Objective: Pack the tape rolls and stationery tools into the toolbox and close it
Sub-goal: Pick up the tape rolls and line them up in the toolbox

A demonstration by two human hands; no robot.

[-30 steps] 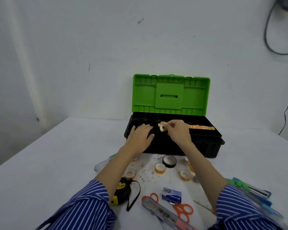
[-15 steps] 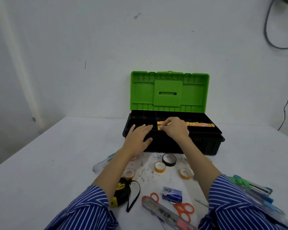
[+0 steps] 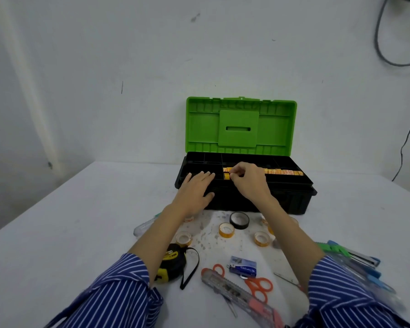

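The toolbox point(image 3: 258, 197) stands open near the back of the white table point(image 3: 57, 233), its green lid point(image 3: 240, 125) upright against the wall. Its black top tray holds a row of yellow tape rolls point(image 3: 282, 172) along the front compartment on the right side. The right hand point(image 3: 247, 179) reaches over the front edge of the box with its fingertips pinched together at the left end of that row, on a yellow roll point(image 3: 226, 176); it seems to be gripping the roll, though the fingers hide most of it. The left hand point(image 3: 195, 189) lies flat and spread on the left part of the tray and front wall, holding nothing.

On the table just before the box, between the two forearms, lie a black tape roll point(image 3: 239, 220), an orange roll point(image 3: 226, 230) and two paler rolls point(image 3: 262, 238) and point(image 3: 184, 238). Nearer the person are a yellow and black tape measure point(image 3: 172, 262), a small blue box of staples point(image 3: 243, 266), orange-handled scissors point(image 3: 258, 284) and a clear utility knife point(image 3: 237, 294). To the right of the right sleeve lie a stapler and pens point(image 3: 355, 259)
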